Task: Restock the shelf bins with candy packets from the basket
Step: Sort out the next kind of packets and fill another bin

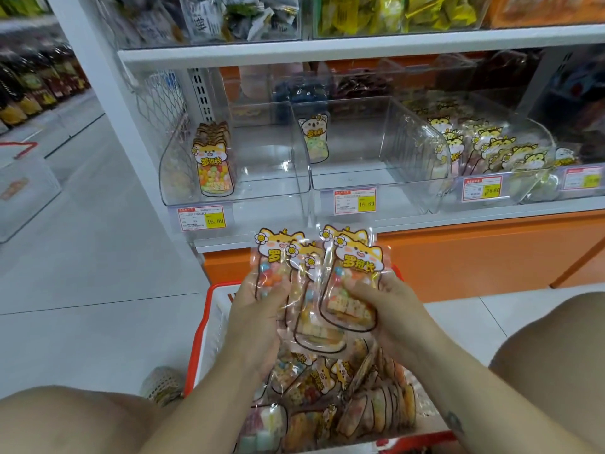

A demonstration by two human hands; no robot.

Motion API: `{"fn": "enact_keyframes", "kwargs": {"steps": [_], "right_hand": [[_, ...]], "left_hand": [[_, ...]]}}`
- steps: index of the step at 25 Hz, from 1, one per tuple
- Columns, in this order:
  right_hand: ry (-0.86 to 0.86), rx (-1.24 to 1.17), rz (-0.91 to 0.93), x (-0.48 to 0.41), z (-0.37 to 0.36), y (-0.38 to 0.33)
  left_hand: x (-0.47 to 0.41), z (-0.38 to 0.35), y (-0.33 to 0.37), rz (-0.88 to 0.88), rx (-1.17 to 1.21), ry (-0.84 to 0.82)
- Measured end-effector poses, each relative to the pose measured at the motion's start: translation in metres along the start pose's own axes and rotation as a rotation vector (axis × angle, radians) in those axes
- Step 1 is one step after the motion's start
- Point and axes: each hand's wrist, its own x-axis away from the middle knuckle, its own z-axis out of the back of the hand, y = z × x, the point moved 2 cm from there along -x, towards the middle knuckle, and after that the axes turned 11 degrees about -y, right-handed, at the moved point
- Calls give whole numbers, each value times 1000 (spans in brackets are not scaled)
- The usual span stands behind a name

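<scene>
Both hands hold one fanned stack of candy packets, clear bags with a yellow cartoon cat on top. My left hand grips the stack's left side and my right hand its right side, above the red basket. More packets lie in the basket below. On the shelf, the left clear bin holds a short row of the same packets at its left. The middle bin has one packet standing at the back.
A third bin on the right is full of cat packets. Price tags hang under the bins. An orange shelf base runs below. My bare knees flank the basket. Grey tiled floor lies to the left, with another clear bin there.
</scene>
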Motion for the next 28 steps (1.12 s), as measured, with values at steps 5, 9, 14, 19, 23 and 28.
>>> {"fn": "enact_keyframes", "kwargs": {"steps": [5,9,14,19,23,28], "right_hand": [[-138,-13,-297,2,-5,17],[-181,39,-175,-3,-11,7],[-258,155,-80,-12,-29,-14],[-355,100,-96,-34,-62,-42],[-369,79,-168,-68,-92,-68],[-174,296,76,-120,-126,-99]], "left_hand": [[9,-17,-2,-5,39,-30],[8,-7,6,53,-238,-176],[6,-5,38,105,-683,-435],[-6,-1,91,26,-752,-461],[-29,13,140,-69,-1013,-368],[-65,14,181,-239,-1139,-257]]}}
